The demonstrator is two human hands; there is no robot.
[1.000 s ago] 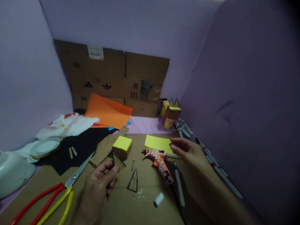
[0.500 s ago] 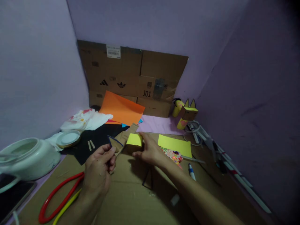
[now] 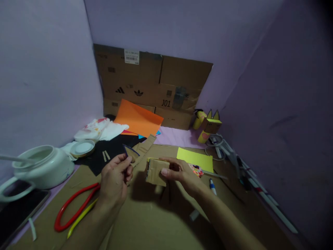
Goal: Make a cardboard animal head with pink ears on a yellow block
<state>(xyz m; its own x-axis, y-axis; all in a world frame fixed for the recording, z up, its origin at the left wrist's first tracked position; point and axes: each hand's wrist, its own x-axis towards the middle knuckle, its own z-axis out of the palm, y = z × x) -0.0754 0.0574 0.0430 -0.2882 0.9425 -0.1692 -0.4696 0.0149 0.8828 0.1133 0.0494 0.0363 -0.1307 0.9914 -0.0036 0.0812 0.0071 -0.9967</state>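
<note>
My left hand (image 3: 116, 178) pinches a small cardboard triangle (image 3: 132, 155) with dark blue edges between thumb and fingers. To its right, my right hand (image 3: 183, 173) grips a small cardboard box (image 3: 156, 172), thumb on its plain brown face and fingers behind. A thin yellow strip shows along the box's top edge. The triangle and the box are held apart, above the cardboard sheet (image 3: 140, 222). Under the box, partly hidden, are dark lines on the sheet. Beyond the triangle lies a cardboard strip (image 3: 148, 144).
On the left are a white pot (image 3: 44, 168), its lid (image 3: 82, 148), a phone (image 3: 23, 215) and red handles (image 3: 62, 217). Orange paper (image 3: 139, 118) lies at the back. Yellow paper (image 3: 195, 159), a marker (image 3: 212, 186) and a cardboard animal figure (image 3: 212, 126) are on the right.
My right hand has lifted the box and tilted it, so its brown face now shows instead of its yellow top. My left hand keeps the triangle. The view has shifted slightly.
</note>
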